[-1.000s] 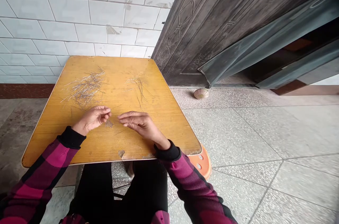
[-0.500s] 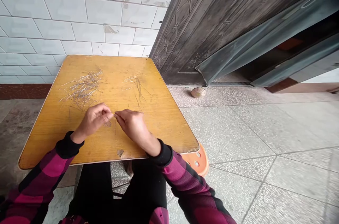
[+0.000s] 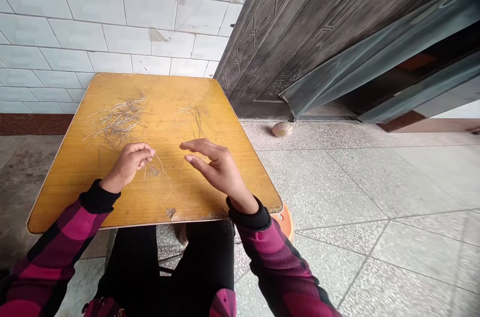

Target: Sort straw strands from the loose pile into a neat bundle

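Thumb and fingertips of my left hand are pinched on a thin bent wire, whose two ends hang down in an upside-down V over the table. To the right, my right hand has its thumb and fingers apart. A fine strand shows just below its thumb; whether it touches the hand I cannot tell. Beyond my left hand lies a tangled pile of thin wires. A smaller, looser bunch of bent wires rests beyond my right hand.
The yellow wooden table has worn patches and stands against a white tiled wall. An orange stool sticks out under its right corner. A pale round object lies on the floor by the dark carved door.
My hands were together at the fingertips. The right hand has moved off to the right and opened. The left hand stays nearly in place, with the bent wire now showing below its fingers.
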Demonstrator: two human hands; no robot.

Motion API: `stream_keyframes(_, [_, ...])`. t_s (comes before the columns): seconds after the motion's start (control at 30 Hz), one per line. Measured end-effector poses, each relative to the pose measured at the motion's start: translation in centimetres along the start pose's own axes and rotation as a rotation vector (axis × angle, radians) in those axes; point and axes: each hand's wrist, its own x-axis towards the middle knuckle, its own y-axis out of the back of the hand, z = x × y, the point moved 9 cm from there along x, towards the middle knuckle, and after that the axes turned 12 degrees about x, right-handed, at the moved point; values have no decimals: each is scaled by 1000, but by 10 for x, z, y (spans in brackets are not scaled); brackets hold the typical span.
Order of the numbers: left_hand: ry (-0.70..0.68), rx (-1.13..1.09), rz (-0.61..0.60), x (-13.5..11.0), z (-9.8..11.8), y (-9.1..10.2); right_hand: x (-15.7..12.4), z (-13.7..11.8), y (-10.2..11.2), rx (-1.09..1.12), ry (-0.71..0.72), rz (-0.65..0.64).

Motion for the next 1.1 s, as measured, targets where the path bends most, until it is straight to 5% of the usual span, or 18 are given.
stream_keyframes(0.2, [93, -62, 18, 3, -11, -8, -34, -10, -44, -499, 275, -178])
stream_keyframes(0.33, [91, -67, -16, 3, -8, -14, -51, 16, -64, -569, 160, -220])
stream_keyframes(0.5, [91, -60, -96, 3, -5, -22, -74, 25, -62, -628, -17, -173])
stream_keyframes(0.63, [87, -55, -199, 5, -5, -33, -101, 25, -52, -462, -256, -48])
stream_keyframes(0.83, [133, 77, -384, 8, 2, -57, -141, 34, -60, 71, -602, 82])
stream_keyframes(1.1, [63, 260, -711, 12, 12, -102, -188, 37, -72, 447, -749, 167])
